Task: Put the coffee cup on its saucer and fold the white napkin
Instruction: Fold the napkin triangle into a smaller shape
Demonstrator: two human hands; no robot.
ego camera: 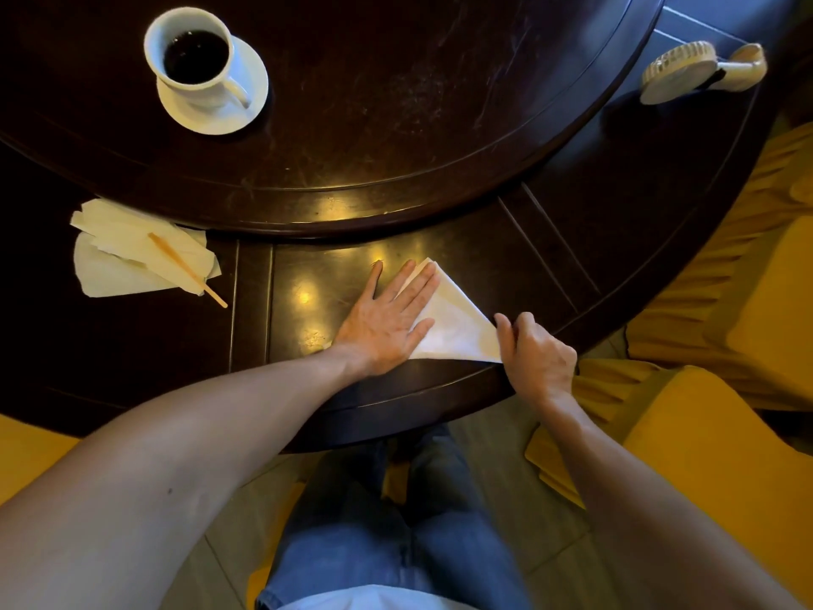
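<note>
**Cup seated on saucer; napkin in triangular fold under both hands**

Far left, near table edge: loose pile of crumpled napkins (132, 253) with a wooden stir stick (187, 269) lying diagonally across it, tip overhanging onto the dark table (132, 345).

Upper left, on the raised round centre section (396, 103): white coffee cup (193, 59) stands upright on its saucer (246, 112), filled with dark liquid, handle toward the viewer's right.

Centre, near edge of table: left hand (387, 319) lies flat, fingers extended and spread, palm down; it grips nothing, pressing on the left part of the white napkin (453, 328). Napkin shows as a triangle (apex pointing away from the person).

Right of it: right hand (534, 350) curled, thumb and fingertips pinched on the napkin's near-right corner at the table edge.

Far right, upper: small cream handheld fan (699, 72) rests on the table rim. Yellow chair covers (726, 301) lie beyond.
</note>
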